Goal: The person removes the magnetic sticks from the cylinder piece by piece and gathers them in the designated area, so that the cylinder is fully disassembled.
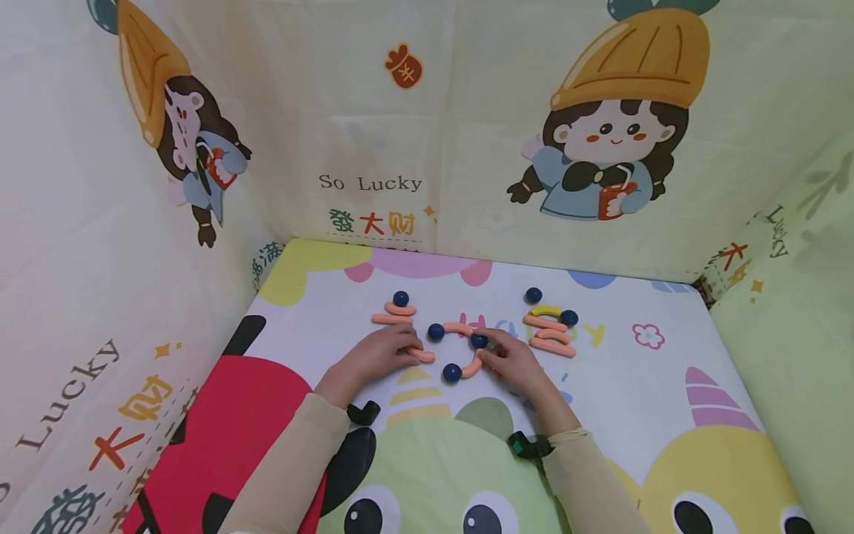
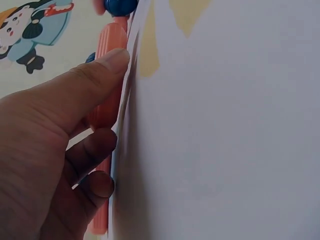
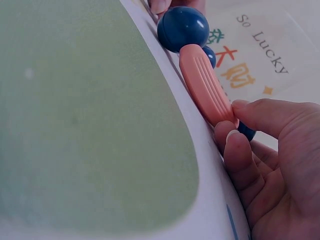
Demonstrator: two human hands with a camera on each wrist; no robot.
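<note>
My left hand (image 1: 379, 350) pinches a short orange stick (image 1: 422, 357), its long axis pointing right and slightly toward me, with the nearest blue ball (image 1: 451, 373) just past its tip, though I cannot tell whether the two touch. The fingers of my right hand (image 1: 517, 362) are closed on the far end of a curved stick (image 1: 471, 366), which slants leftward and toward me to that same ball, sitting between my two hands

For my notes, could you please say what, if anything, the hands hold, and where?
The left hand pinches a curved pink plastic stick near its middle; the right hand pinches another such stick by its far end (head view).
</note>
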